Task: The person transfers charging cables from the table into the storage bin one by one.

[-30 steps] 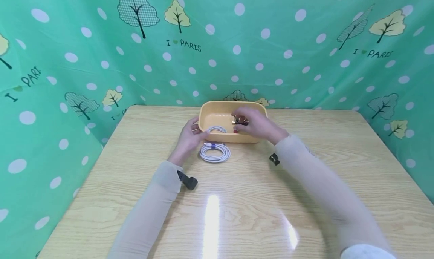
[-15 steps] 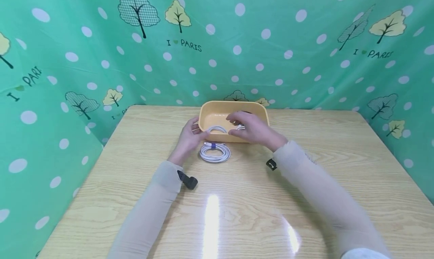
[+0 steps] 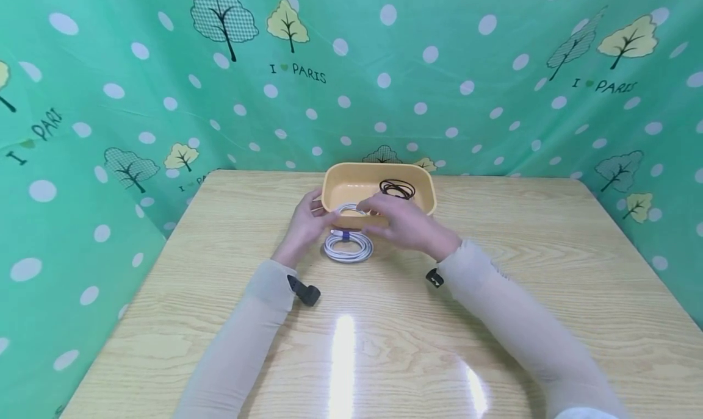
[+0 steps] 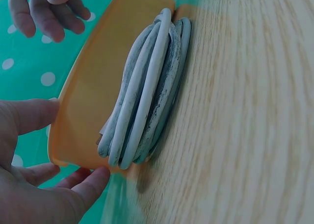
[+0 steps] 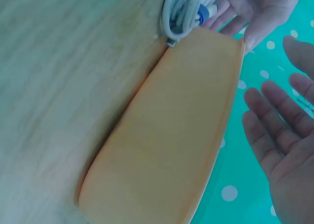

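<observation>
A yellow plastic bin (image 3: 359,172) stands at the back of the table. My left hand (image 3: 309,222) grips its left end, thumb at the rim and fingers against the outer wall. My right hand (image 3: 409,222) hovers over the bin's front rim with relaxed fingers and holds nothing, as the right wrist view also shows. Inside the bin lie a coiled black cable (image 3: 398,189) at the back right and a coiled white cable (image 3: 350,208) at the front left, partly hidden. Another white cable coil (image 3: 348,248), bound with a blue strap (image 5: 202,14), lies on the table before the bin.
The wood-grain table (image 3: 384,327) reaches toward me and to both sides. Right behind the bin hangs a green polka-dot cloth (image 3: 351,120), which also covers the sides. Black wrist straps (image 3: 304,292) stick out from both sleeves.
My right hand has let go of the black cable, which now lies in the bin, and has moved toward the front rim. My left hand has stayed at the bin's left end.
</observation>
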The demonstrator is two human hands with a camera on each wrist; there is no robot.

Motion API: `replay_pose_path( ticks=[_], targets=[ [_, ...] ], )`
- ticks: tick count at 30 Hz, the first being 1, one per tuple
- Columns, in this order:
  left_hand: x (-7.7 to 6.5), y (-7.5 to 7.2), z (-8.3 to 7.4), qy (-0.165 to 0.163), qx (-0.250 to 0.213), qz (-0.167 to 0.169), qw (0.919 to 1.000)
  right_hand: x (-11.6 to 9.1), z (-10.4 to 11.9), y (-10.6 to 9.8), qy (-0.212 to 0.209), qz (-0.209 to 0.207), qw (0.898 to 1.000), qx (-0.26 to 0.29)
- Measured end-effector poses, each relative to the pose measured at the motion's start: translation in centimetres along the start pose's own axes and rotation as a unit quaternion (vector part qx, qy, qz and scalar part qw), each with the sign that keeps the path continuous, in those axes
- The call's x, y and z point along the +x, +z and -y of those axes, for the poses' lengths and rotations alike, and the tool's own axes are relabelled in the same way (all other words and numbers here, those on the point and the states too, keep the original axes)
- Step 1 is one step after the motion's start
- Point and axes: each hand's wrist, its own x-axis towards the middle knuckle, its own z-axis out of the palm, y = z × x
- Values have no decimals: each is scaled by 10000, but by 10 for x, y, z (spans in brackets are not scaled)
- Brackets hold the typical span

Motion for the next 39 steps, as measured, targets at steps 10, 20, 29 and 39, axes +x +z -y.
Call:
replay_pose_path(
  ticks=[10,20,29,39],
  targets=[
    [1,1,0,-49,73,-38,10000,-6,10,12,-136,224,9996,-79],
    [0,-1,0,-44,150,-33,9999,-4,23,20,-268,748,9959,-439],
    [1,0,-1,-15,131,6,9999,-2,27,29,-344,821,9934,-730],
    [0,0,-1,-102,215,-36,9997,3,34,37,-303,1125,9903,-758]
  ],
)
